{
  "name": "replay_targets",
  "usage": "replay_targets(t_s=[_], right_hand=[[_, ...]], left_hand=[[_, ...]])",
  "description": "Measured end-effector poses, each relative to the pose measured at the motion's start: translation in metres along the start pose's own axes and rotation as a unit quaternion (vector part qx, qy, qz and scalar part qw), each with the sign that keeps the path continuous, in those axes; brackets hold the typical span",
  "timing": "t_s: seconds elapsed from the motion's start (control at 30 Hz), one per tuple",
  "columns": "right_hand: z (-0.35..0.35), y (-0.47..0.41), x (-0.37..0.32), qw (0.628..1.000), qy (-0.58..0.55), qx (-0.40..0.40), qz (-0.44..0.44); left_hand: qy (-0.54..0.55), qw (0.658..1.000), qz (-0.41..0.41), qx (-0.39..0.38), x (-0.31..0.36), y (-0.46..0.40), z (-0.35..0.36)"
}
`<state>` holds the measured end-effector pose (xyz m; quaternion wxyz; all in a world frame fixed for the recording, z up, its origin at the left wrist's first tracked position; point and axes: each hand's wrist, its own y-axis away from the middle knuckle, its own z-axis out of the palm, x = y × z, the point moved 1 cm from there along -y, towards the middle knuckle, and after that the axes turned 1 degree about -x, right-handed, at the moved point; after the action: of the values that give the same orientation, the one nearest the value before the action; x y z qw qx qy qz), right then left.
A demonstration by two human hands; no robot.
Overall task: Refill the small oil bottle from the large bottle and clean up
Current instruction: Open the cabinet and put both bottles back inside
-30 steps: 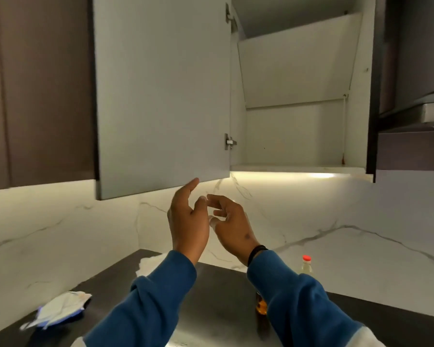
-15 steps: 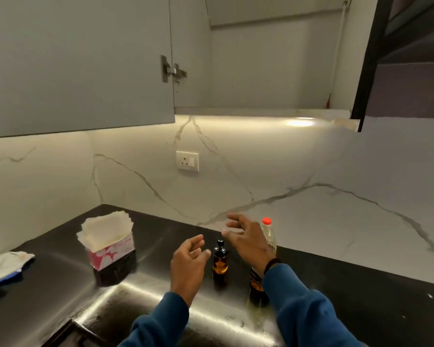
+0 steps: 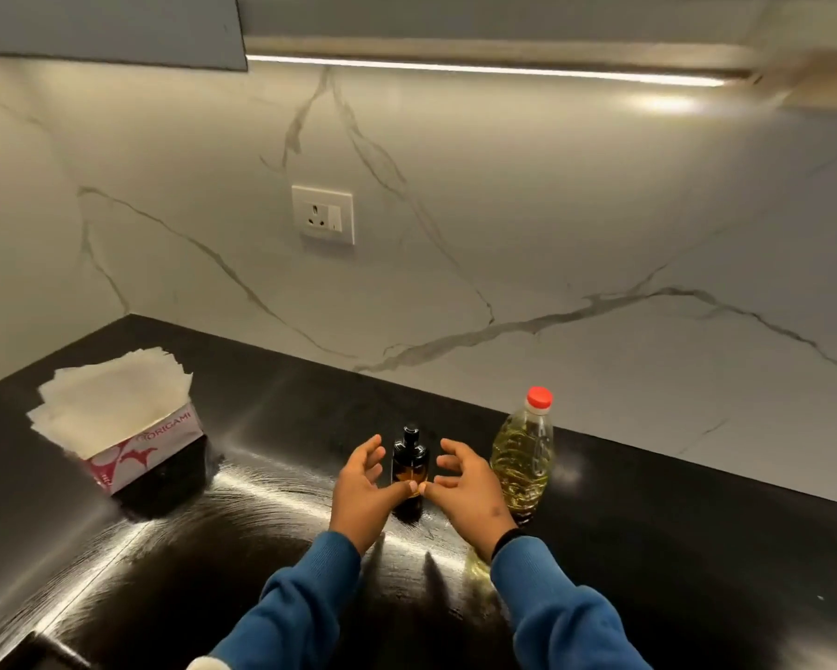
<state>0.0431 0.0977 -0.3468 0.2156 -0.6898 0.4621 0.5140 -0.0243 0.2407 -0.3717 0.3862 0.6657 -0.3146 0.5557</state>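
Both hands down from the cabinet since a second ago. Left hand [image 3: 360,490] and right hand [image 3: 467,486] cup the small dark amber glass bottle [image 3: 410,464] at frame centre, fingers loose, nothing gripped yet. Large clear plastic oil bottle [image 3: 522,456], red-capped, stands just right on the black counter [image 3: 696,548]. Refill unstarted.

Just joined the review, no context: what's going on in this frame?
A person in blue sleeves stands at a black counter. Both hands flank a small dark oil bottle: left hand and right hand sit on either side of it, thumbs almost meeting in front, fingers loosely curved, not clearly gripping yet. Its black cap is on. The large bottle of yellow oil stands upright to the right, red cap on. A tissue box sits at left. No pouring has begun.
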Motion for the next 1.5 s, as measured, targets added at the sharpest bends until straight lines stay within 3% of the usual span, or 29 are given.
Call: replay_targets(t_s=[0.3, 0.73, 1.03, 1.23, 1.5], right_hand=[[0.034, -0.063, 0.035, 0.997, 0.025, 0.040, 0.067], [0.043, -0.101, 0.057, 0.991, 0.112, 0.019, 0.065], [0.037, -0.082, 0.034, 0.999, 0.037, 0.006, -0.036], [0.024, -0.056, -0.032, 0.988, -0.023, 0.012, -0.155], [-0.018, -0.012, -0.155, 0.947, 0.021, 0.048, -0.318]], left_hand=[[-0.030, 0.998, -0.007, -0.053, -0.040, -0.081, 0.005], [-0.053, 0.996, 0.016, -0.073, -0.073, -0.109, 0.012], [-0.035, 0.995, 0.068, -0.062, -0.042, -0.094, -0.005], [-0.011, 0.989, 0.142, -0.024, 0.035, -0.058, -0.027], [0.029, 0.961, 0.274, 0.026, 0.162, 0.001, -0.046]])
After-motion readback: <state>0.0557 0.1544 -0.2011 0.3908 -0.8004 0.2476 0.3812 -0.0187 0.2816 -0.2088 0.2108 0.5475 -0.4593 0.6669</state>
